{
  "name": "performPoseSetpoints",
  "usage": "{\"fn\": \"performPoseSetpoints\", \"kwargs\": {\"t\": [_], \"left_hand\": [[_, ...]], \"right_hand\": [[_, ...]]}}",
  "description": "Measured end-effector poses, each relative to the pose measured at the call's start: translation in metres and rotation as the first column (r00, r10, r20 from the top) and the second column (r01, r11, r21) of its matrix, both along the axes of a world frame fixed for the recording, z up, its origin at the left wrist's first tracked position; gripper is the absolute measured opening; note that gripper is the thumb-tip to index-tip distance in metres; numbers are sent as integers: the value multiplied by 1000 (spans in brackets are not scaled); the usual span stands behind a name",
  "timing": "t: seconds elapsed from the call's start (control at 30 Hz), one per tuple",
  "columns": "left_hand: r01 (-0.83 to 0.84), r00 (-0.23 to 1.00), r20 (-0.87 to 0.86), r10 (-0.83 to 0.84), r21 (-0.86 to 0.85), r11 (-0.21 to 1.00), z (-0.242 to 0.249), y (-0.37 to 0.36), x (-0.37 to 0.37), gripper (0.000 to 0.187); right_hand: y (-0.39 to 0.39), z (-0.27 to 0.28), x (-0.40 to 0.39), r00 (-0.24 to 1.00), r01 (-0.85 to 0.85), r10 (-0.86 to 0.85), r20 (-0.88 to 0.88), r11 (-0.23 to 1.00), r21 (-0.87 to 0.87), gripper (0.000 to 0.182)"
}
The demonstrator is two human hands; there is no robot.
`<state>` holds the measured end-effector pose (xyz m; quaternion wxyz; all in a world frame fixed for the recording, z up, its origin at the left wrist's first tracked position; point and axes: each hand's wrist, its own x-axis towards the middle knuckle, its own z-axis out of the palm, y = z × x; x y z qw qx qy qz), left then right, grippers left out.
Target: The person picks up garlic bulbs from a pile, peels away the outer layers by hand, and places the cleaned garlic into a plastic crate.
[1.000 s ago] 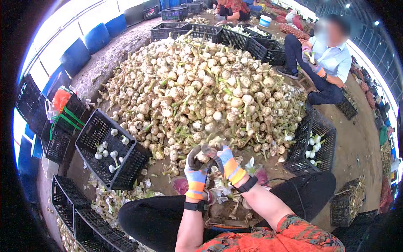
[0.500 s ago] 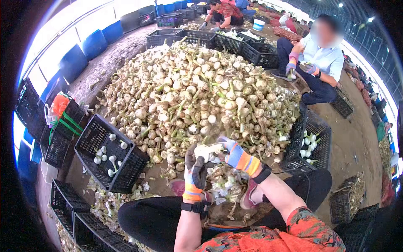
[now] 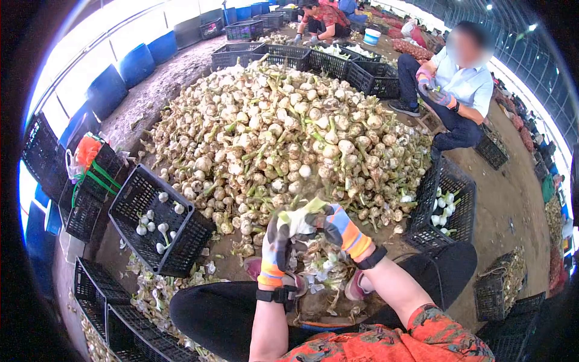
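Observation:
A garlic bulb [image 3: 298, 221] with a pale green stalk is held between my two gloved hands, in front of a big heap of garlic [image 3: 259, 139]. My left hand [image 3: 277, 248] is closed round the bulb end. On the stalk side, my right hand [image 3: 342, 229] grips with fingers curled; motion blurs its fingertips. Peeled skins and scraps [image 3: 324, 265] lie on the ground just below, between my shoes. Both gloves are grey and white with orange and blue bands.
A black crate [image 3: 137, 196] with several clean bulbs tilts at the left, and another crate [image 3: 455, 181] with trimmed bulbs stands at the right. A person in a light shirt [image 3: 461, 84] sits across to the right, working with gloved hands. More crates [image 3: 283, 55] line the heap's far side.
My right hand has turned inward and slightly down, its fingers curling at the bulb. The stalk now points up to the right. The person opposite has shifted their hands.

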<state>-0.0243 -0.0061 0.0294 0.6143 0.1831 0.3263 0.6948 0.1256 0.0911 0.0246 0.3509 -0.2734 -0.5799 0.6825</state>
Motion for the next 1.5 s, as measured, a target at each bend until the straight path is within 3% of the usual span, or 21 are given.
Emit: {"fn": "performPoseSetpoints", "kwargs": {"t": [0.07,0.13,0.2,0.23,0.27,0.33,0.4,0.43,0.53,0.57,0.7,0.87,0.93,1.13,1.2,1.23,1.27,1.33,1.4,1.43,1.5], "left_hand": [[-157,798,-549,248,209,965,-15,14,5,49],[-70,864,-488,124,127,989,-18,7,1,49],[-3,835,-538,118,210,978,-49,16,3,47],[-47,670,-713,205,234,971,-32,10,4,40],[-23,813,-565,143,215,976,-33,9,4,45],[72,932,-361,-16,142,987,-16,1,3,55],[28,799,-593,102,205,978,-18,6,-1,58],[14,601,-772,206,268,963,-22,6,0,61],[56,902,-431,8,135,989,-28,9,7,70],[56,902,-432,8,134,989,-33,10,7,70],[36,745,-657,115,211,977,-39,11,10,72],[-15,797,-579,175,270,963,-34,11,14,69],[-190,872,-400,283,256,948,-37,14,13,61],[-257,966,-25,256,-33,966,-33,9,6,42],[-292,956,-23,292,-23,956,-40,10,5,39],[-321,945,-62,322,22,947,-37,11,5,38],[-346,931,-98,351,66,936,-35,12,5,37],[-345,927,-137,348,44,937,-39,11,5,36],[-339,734,-544,406,224,914,-50,14,1,35],[-335,887,-290,360,134,933,-45,12,5,36],[-356,809,-435,395,172,919,-44,12,6,35]], "right_hand": [[11,-21,2,983,57,-73,167,994,98,25],[11,-10,-1,935,194,-237,264,965,178,25],[38,-51,7,909,381,-407,-90,899,-217,22],[50,-61,14,843,503,-538,-28,805,-315,21],[59,-70,24,758,611,-650,51,681,-404,21],[73,-87,39,811,520,-513,282,852,53,24],[46,-51,30,668,-15,-420,614,818,576,35],[30,-23,21,749,-47,-346,566,824,565,37],[1,45,2,876,-291,44,480,842,454,39],[-5,51,-3,775,-382,-114,622,700,604,32],[-5,69,-16,442,-708,-270,855,481,517,27],[1,65,-15,400,-699,-336,852,489,521,21],[12,40,-5,710,-360,-212,672,710,605,22],[-4,17,-10,859,-120,-209,466,804,582,22],[3,22,-13,729,7,-407,551,809,588,25],[5,25,-14,868,70,-197,455,957,281,27],[5,28,-16,870,66,-193,454,957,281,27],[1,30,-15,780,-139,-282,559,793,593,28],[5,28,-17,738,-169,-336,584,747,643,30],[6,33,-19,698,-213,-321,640,760,613,29],[10,21,-20,687,-252,-334,645,724,642,28]]}}
